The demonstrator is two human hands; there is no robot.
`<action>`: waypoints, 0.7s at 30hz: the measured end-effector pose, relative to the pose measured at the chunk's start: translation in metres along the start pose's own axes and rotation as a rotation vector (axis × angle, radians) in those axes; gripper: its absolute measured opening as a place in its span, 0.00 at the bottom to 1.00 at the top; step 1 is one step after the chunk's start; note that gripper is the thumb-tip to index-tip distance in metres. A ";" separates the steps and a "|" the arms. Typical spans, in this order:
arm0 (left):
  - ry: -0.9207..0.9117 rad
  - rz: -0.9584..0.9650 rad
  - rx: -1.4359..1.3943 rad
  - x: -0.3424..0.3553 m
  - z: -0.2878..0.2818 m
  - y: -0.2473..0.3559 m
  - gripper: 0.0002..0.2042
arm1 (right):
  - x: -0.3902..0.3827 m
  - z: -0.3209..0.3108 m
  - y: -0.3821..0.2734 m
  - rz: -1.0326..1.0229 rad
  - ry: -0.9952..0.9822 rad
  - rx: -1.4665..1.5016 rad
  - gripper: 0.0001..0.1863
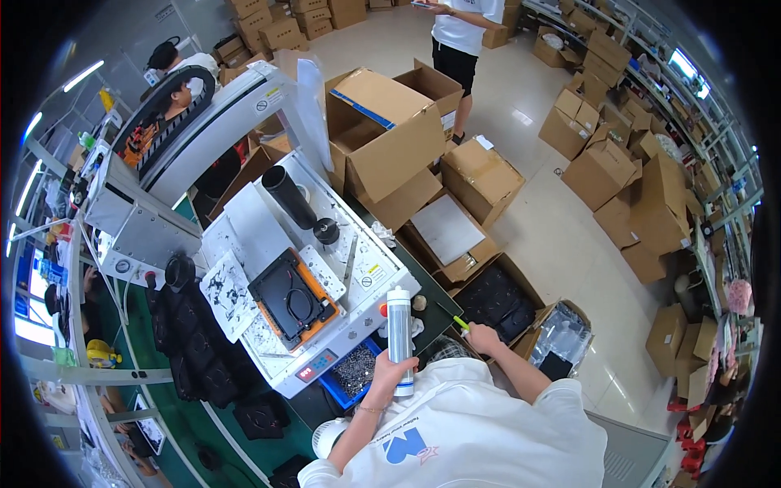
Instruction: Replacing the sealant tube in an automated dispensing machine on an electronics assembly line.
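My left hand [392, 372] is wrapped round the lower part of a white and grey sealant cartridge [399, 332], held upright in front of my chest. To its right, my right hand [485, 339] closes on a thin tool with a bright green handle [460, 322]; its slim tip points up and left, and its exact kind is too small to tell. Beyond the cartridge stands a white benchtop machine [374, 285]. On its bed lies an orange fixture [331, 312] holding a black panel [281, 297] with a coiled cable. A black tube [289, 198] and a black round cap [326, 231] rest farther back.
A blue bin [329, 385] of small metal parts sits against the machine's front. Black molded parts [195, 342] cover the green bench at left. Open cardboard boxes [382, 138] stand beyond and to the right. A person in a white shirt [464, 32] stands at the back.
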State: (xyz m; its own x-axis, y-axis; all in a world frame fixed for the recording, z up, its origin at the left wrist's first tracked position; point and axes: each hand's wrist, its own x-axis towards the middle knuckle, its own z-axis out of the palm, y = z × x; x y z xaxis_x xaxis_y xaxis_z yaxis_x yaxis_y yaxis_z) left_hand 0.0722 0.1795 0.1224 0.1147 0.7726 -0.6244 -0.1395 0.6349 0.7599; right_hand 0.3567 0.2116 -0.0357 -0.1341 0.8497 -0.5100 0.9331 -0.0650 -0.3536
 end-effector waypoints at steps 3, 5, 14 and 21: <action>-0.025 -0.015 0.050 0.006 0.001 -0.002 0.13 | 0.004 0.025 0.010 -0.049 0.060 0.107 0.18; -0.053 -0.002 -0.003 0.010 0.001 -0.012 0.12 | -0.010 0.004 -0.021 0.035 0.143 0.636 0.14; 0.058 0.066 0.206 0.049 0.052 -0.107 0.22 | -0.036 0.026 -0.024 0.264 0.231 1.653 0.09; 0.228 0.064 0.804 0.045 0.061 -0.126 0.29 | -0.031 0.014 -0.038 0.172 0.262 1.250 0.12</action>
State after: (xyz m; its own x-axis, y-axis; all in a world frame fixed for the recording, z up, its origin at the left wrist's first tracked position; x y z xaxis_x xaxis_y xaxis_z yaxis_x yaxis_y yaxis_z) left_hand 0.1547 0.1340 0.0098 -0.0834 0.8429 -0.5316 0.6149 0.4633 0.6382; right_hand 0.3210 0.1804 -0.0178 0.1581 0.8493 -0.5036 -0.0318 -0.5054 -0.8623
